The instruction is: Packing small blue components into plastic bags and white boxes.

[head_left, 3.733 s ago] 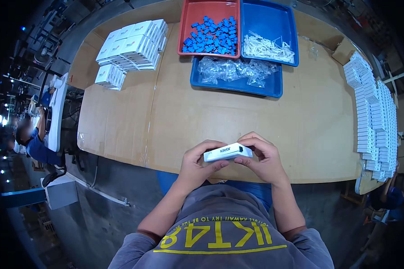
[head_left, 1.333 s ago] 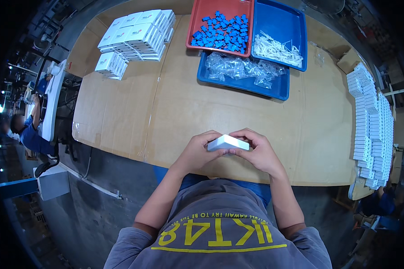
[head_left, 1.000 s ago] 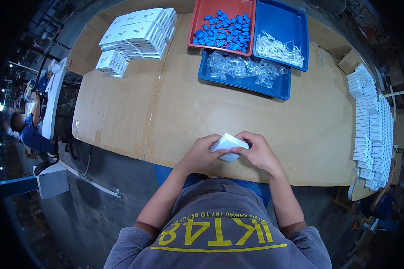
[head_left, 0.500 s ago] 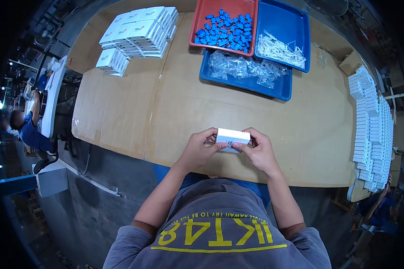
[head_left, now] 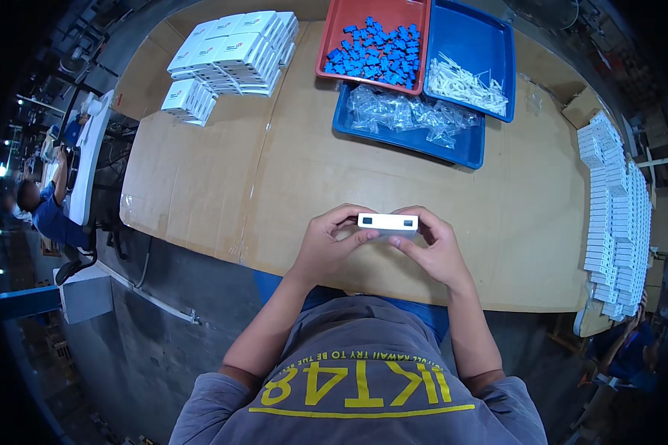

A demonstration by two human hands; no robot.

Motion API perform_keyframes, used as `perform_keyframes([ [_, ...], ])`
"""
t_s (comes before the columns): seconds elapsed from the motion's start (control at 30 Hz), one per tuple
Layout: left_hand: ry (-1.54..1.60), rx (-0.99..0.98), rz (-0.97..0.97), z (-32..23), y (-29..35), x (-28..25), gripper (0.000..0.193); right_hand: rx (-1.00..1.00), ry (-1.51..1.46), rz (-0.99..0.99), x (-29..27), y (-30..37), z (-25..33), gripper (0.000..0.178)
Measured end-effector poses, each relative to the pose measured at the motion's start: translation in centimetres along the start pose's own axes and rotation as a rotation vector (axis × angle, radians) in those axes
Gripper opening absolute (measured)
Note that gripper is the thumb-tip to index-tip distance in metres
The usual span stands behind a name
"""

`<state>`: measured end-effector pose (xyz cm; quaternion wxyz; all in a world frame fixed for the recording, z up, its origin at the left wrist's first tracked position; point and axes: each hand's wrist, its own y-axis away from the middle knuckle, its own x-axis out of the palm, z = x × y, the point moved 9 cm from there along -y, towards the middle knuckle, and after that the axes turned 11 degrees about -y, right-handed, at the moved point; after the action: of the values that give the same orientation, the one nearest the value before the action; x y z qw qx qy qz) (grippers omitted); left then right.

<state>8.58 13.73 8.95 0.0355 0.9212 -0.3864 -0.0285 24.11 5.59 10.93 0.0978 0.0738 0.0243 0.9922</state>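
A small flat white box (head_left: 387, 222) is held up near the table's front edge, its narrow side with two dark openings turned upward. My left hand (head_left: 335, 239) grips its left end, thumb below and fingers behind. At the other end my right hand (head_left: 429, 246) pinches it the same way, the thumb reaching under the near edge. Parts of the fingers are hidden behind the box. Both forearms come up from the lower edge.
Stacked white boxes (head_left: 230, 48) stand at the far left, and tall rows of similar ones (head_left: 616, 222) line the right edge. At the back are a red tray (head_left: 334, 33) of blue parts, a blue tray (head_left: 464, 30) of white sticks and a lower blue tray (head_left: 404, 141) of clear pieces.
The white box has been tipped so that its narrow side with two dark openings shows instead of its printed face. Both thumbs have shifted down from the face.
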Motion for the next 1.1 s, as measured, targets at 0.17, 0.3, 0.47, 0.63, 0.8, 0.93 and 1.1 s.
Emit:
perform_keyframes([
  [0.17, -0.095, 0.026, 0.019, -0.2, 0.2, 0.3, 0.028, -0.053, 0.108, -0.005, -0.6, 0.6, -0.2, 0.025],
  [0.3, -0.118, 0.005, 0.058, 0.0, -0.1, 0.7, 0.027, 0.049, 0.031, -0.037, -0.8, 0.9, -1.3, 0.024],
  [0.47, 0.234, 0.011, -0.065, -0.2, -0.4, 0.7, 0.03, -0.038, -0.437, -0.237, -0.3, 1.1, 0.6, 0.025],
  [0.63, -0.075, -0.03, 0.042, -0.1, 0.3, 0.7, 0.026, -0.075, 0.096, -0.013, 0.0, 1.0, 1.6, 0.028],
  [0.8, -0.347, -0.008, 0.046, -0.9, 0.3, 0.6, 0.024, -0.031, 0.171, 0.001, -0.3, 0.9, -0.2, 0.025],
  [0.93, -0.194, -0.256, 0.155, 1.6, 0.4, 1.3, 0.029, 0.276, 0.029, 0.05, -0.7, 0.2, -3.1, 0.027],
  [1.1, -0.332, -0.085, 0.096, -0.5, 0.1, 0.3, 0.029, 0.088, 0.122, 0.054, 0.5, 0.1, -0.7, 0.028],
])
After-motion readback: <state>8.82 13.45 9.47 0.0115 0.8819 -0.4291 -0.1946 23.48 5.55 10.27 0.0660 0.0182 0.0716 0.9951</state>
